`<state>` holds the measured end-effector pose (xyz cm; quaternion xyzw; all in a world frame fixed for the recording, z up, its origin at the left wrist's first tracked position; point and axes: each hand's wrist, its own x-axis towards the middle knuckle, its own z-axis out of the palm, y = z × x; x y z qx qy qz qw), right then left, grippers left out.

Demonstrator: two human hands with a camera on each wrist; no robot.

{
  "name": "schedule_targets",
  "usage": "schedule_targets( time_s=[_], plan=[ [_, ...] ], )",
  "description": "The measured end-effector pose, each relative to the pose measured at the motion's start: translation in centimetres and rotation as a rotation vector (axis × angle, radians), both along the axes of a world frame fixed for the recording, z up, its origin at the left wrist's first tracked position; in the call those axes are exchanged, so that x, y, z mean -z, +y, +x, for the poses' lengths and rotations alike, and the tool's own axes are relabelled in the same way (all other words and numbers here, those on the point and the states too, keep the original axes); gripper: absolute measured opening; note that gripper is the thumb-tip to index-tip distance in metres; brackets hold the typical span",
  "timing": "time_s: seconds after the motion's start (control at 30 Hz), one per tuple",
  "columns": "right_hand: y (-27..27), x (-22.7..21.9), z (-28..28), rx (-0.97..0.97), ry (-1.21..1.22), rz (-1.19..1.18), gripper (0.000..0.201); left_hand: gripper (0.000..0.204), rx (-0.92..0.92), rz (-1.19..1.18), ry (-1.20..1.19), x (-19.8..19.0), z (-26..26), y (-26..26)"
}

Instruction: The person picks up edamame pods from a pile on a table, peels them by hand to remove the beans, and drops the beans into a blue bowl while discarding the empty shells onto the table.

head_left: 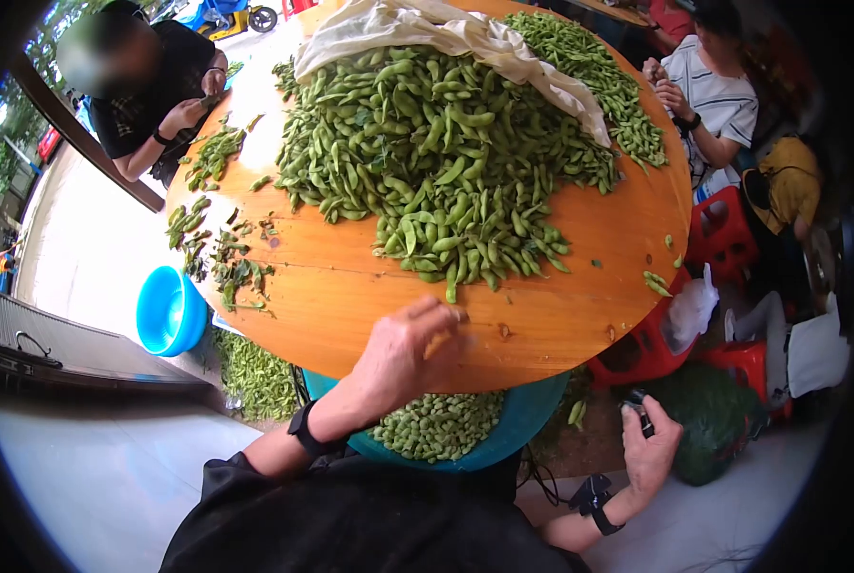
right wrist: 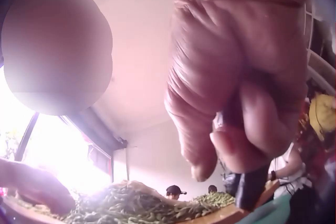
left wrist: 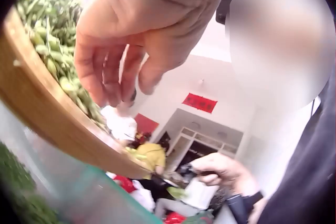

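Observation:
My left hand (head_left: 403, 353) hovers over the near edge of the round wooden table (head_left: 350, 286), fingers loosely bent; the left wrist view shows nothing between them. Just beyond its fingertips lies the front of a big heap of green soybean pods (head_left: 436, 162). My right hand (head_left: 654, 447), off to the right and lower than the tabletop, grips a small dark tool (right wrist: 251, 190) whose kind I cannot tell. Below the table edge, against my lap, a teal basin (head_left: 539, 411) holds many cut pods (head_left: 436, 427). A green pod (head_left: 577, 413) shows between basin and right hand.
A pale cloth (head_left: 427, 29) covers the heap's back. Leafy scraps (head_left: 236, 267) lie at the table's left. A blue basin (head_left: 171, 310) and floor pods (head_left: 260, 372) stand left; red stools (head_left: 637, 349) and a dark green bag (head_left: 699, 425) right. Two people sit across.

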<state>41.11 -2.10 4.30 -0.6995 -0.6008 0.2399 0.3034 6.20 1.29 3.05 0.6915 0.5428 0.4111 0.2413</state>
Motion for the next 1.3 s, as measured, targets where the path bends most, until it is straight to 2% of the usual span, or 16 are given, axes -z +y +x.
schedule_targets(
  time_s=[0.07, 0.13, 0.17, 0.27, 0.4, 0.47, 0.53, 0.57, 0.6, 0.63, 0.73, 1.0, 1.07, 1.1, 1.17, 1.3],
  plan=[
    [0.3, 0.3, 0.2, 0.033, -0.035, -0.026, 0.016, 0.015, -0.194, 0.028, 0.164, 1.0, 0.0, 2.0],
    [0.7, 1.1, -1.3, 0.053, 0.047, 0.095, 0.018, 0.017, -0.223, 0.052, 0.258, 2.0, 0.5, 2.8],
    [1.0, 1.0, -2.2, 0.006, 0.045, 0.074, 0.018, 0.019, -0.248, 0.069, 0.352, 2.4, 0.5, 3.0],
    [1.9, 0.9, -5.4, -0.182, 0.009, 0.121, 0.018, 0.021, -0.284, 0.049, 0.376, 3.6, 0.4, 3.0],
    [2.4, 1.2, -10.1, -0.364, 0.229, 0.098, 0.022, 0.019, -0.3, 0.059, 0.336, 1.5, -1.0, 1.7],
    [2.6, 1.4, -12.5, -0.414, 0.402, -0.003, 0.024, 0.016, -0.142, -0.24, -0.065, 0.1, -1.6, 0.8],
    [2.7, 2.6, -14.2, -0.414, 0.612, -0.075, 0.024, 0.013, -0.055, -0.377, -0.183, -0.2, -1.7, -0.4],
    [2.8, 2.5, -14.8, -0.409, 0.609, -0.078, 0.024, 0.012, 0.044, -0.489, -0.396, -0.1, -1.6, -0.8],
    [3.0, 2.4, -15.3, -0.379, 0.814, -0.174, 0.025, 0.011, 0.142, -0.597, -0.611, 0.0, -1.4, -1.3],
    [3.1, 2.4, -15.6, -0.348, 1.017, -0.272, 0.026, 0.014, 0.147, -0.58, -0.608, -0.1, -0.9, -1.7],
    [3.0, 2.4, -15.7, -0.409, 1.127, -0.347, 0.028, 0.015, 0.155, -0.651, -0.724, -0.1, -0.4, -2.2],
    [2.8, 3.0, -15.2, -0.415, 1.182, -0.374, 0.023, 0.013, 0.073, -0.598, -0.799, 1.5, 0.9, -2.9],
    [2.7, 3.0, -15.1, -0.42, 1.158, -0.345, 0.021, 0.01, 0.173, -0.71, -0.985, 1.9, 0.5, -2.9],
    [2.8, 2.9, -14.9, -0.474, 1.176, -0.317, 0.019, 0.01, 0.173, -0.712, -0.986, 1.9, 0.6, -2.9],
    [2.8, 2.6, -14.6, -0.526, 1.195, -0.29, 0.018, 0.01, 0.162, -0.871, -1.238, 1.6, 1.0, -3.0],
    [2.8, 2.6, -14.1, -0.581, 1.178, -0.277, 0.015, 0.01, 0.275, -0.992, -1.41, 2.4, 0.9, -3.0]
  ],
)
